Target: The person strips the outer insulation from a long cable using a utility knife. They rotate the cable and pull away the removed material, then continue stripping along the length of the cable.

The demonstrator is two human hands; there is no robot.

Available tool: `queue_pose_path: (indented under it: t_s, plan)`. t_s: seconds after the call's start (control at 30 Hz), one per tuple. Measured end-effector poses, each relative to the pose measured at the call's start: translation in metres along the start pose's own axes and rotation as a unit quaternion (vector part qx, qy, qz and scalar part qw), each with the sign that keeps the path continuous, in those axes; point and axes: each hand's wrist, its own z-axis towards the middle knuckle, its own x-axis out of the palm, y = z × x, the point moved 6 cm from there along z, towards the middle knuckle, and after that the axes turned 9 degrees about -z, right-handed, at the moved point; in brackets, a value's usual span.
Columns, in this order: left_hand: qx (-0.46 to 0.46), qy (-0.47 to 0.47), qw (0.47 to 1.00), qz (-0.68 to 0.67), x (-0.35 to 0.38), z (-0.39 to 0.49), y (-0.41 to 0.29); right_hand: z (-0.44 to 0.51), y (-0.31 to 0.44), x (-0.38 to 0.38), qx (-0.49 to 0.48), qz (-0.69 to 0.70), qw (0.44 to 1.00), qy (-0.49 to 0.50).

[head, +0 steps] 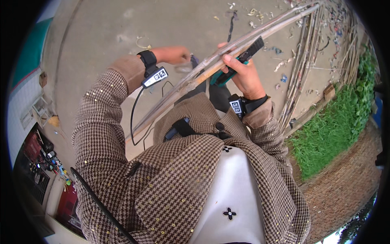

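Observation:
My right hand (243, 70) is closed around long, thin wooden or bamboo poles (210, 67) and a tool with a teal handle and a flat black end (254, 47). The poles run diagonally from lower left to upper right. To their left is my left hand (179, 55), its fingers curled. A blurred greyish strip (182, 68) shows just below it, beside a bit of purplish cloth at the poles; whether the hand grips the strip cannot be told. Both wrists wear black straps with marked devices, and a black cable hangs from the left one.
More thin poles (300, 70) lie on the concrete ground at right, with another bundle (350, 52) beyond. Cloth scraps (285, 64) are scattered about. A brick edging, grass (326, 146) and brick paving border the right side. A broom head (54, 121) lies at far left.

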Motion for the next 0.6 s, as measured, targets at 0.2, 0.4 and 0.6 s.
queue_pose_path:
  t_s: [0.2,0.4,0.6]
  plan:
    - [-0.010,-0.248,0.968,-0.040,-0.091,-0.060,-0.015,0.011,0.004,0.012,0.012,-0.015,1.000,-0.008]
    - [-0.038,-0.342,0.934,0.091,-0.062,-0.126,-0.114,0.038,0.005,0.017,0.020,-0.027,0.999,0.000]
    - [-0.030,-0.428,0.889,0.157,-0.012,-0.135,-0.136,0.057,0.003,0.019,0.030,-0.036,0.999,0.003]
